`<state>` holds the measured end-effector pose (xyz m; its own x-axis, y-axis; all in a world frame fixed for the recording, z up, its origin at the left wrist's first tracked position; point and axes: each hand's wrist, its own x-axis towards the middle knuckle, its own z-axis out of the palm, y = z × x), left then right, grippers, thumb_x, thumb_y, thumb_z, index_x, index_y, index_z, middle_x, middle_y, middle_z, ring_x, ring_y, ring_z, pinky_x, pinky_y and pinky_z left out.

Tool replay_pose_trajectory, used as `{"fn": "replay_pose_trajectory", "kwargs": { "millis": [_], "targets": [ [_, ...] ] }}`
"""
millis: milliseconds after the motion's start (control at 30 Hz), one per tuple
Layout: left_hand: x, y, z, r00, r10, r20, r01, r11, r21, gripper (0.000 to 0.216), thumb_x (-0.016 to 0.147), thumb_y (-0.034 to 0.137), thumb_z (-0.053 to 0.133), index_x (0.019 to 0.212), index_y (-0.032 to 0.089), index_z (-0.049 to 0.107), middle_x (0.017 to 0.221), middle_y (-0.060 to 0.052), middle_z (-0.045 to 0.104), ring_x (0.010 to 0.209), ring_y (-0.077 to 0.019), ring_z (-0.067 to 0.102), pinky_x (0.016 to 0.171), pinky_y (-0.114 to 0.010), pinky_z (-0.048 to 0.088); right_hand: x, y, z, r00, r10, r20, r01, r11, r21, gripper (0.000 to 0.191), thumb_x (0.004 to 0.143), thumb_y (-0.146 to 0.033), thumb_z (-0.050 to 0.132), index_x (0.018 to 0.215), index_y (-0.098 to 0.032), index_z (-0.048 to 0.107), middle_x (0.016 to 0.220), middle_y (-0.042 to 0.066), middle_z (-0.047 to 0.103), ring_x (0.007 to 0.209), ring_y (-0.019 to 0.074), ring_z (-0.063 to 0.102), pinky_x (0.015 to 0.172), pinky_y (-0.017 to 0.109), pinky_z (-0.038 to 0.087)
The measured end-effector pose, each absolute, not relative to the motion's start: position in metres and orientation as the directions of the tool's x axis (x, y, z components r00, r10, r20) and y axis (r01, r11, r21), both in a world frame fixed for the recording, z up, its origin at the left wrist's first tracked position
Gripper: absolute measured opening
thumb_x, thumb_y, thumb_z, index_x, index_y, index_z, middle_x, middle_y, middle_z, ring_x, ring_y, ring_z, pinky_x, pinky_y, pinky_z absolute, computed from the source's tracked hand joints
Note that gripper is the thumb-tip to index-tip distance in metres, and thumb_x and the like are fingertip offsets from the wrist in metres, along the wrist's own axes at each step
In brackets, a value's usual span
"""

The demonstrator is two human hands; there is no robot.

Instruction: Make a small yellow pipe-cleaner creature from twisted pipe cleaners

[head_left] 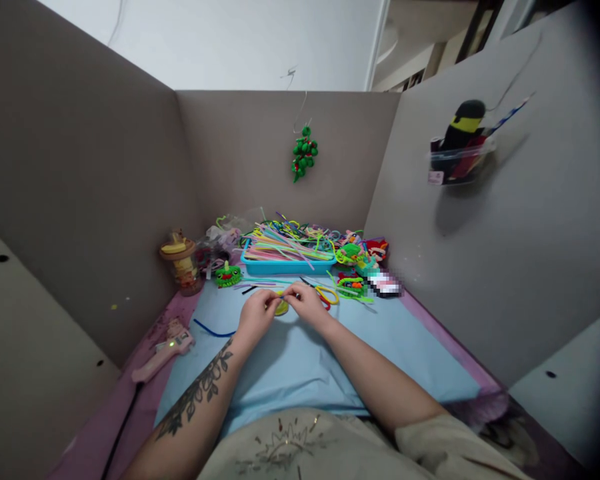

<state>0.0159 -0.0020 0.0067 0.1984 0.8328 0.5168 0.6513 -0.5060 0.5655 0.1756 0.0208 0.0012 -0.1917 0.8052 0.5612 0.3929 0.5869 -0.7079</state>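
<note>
My left hand (259, 315) and my right hand (306, 307) meet over the blue-covered table, fingertips pinched together. Between them shows a tiny bit of dark blue, which looks like pipe cleaner. A longer blue pipe cleaner (214, 331) sticks out to the left behind my left wrist; whether it is the same piece is hidden. Just below my fingertips is a small yellow round thing (281, 309), partly covered. Scissors (329, 295) with yellow and red handles lie beside my right hand. Loose pipe cleaners are strewn just beyond both hands.
A blue tray (290, 268) piled with pipe cleaners stands at the back. Around it are a green figure (228, 275), colourful figures (351, 255) and a blurred phone (385, 284). At left are a lidded cup (184, 268) and a pink glue gun (164, 352) with its cord.
</note>
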Motion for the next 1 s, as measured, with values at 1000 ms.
{"fn": "replay_pose_trajectory", "kwargs": {
  "millis": [1000],
  "targets": [
    [0.015,-0.001,0.004,0.138,0.868,0.477,0.613,-0.453,0.647,0.018,0.079,0.025,0.054,0.081,0.018,0.071,0.079,-0.004,0.071,0.072,-0.0166,0.064,0.066,-0.025,0.046,0.164,0.021,-0.006,-0.087,0.949,0.304,-0.022,0.303,-0.953,0.019,0.064,-0.03,0.065,0.077,-0.017,0.067,0.068,0.002,0.058,0.055,0.0107,0.048,0.047,0.022,0.037]
  ]
}}
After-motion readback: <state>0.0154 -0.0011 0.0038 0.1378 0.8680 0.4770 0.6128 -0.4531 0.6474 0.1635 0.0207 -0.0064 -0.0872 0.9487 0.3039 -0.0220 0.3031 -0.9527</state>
